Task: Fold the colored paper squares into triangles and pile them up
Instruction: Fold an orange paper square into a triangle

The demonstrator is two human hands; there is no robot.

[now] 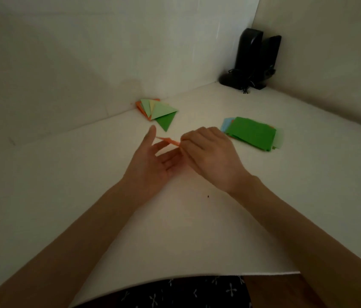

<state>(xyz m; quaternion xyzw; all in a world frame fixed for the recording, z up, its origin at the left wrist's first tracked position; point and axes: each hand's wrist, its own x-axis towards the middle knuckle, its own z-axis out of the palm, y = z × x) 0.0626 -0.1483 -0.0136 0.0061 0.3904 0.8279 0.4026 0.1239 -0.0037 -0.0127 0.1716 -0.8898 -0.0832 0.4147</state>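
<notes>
An orange paper [170, 140] is held just above the white tabletop [82, 178], between the two hands, near the middle of the view. The left hand [153, 167] is kept open: its palm is turned up and towards the right, the thumb is raised straight, and the fingers are stretched out beneath the sheet. The right hand [208, 156] is seen from the back, its fingers curled inward, and the right-hand edge of the orange paper is pinched at their tips. Both forearms are extended from the lower corners of the view and converge over the tabletop, the wrists being held apart. How far the paper has been folded cannot be told, since only a thin strip of it is visible.

A pile of folded triangles [158, 112], in greens, yellow and orange, is laid beyond the left hand, close to the back wall. A stack of unfolded squares [250, 133], topped by a dark green sheet, is placed just beside the right hand, on its far right. Two black speakers [256, 56] are stood in the far corner.
</notes>
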